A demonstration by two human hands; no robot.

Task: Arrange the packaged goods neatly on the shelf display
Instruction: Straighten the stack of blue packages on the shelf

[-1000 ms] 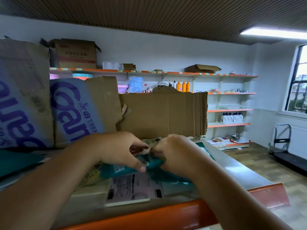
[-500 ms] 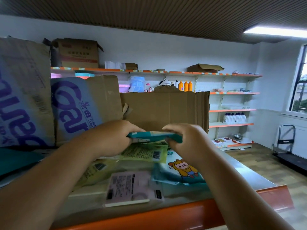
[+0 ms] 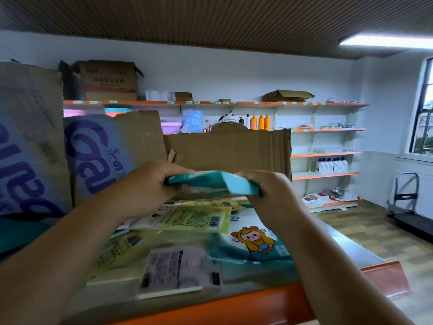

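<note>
Left hand [image 3: 150, 181] and right hand [image 3: 269, 191], gripping its ends, have lifted the teal pack [image 3: 210, 182] off the shelf [image 3: 234, 306], ready to place.

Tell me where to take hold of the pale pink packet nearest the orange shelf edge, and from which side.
Pinch the pink packet by its near edge, coming from the front over the orange shelf lip. It lies flat and thin, so a wrap grip seems unlikely; the cartoon pack crowds its right side, while the near edge looks free.
</note>
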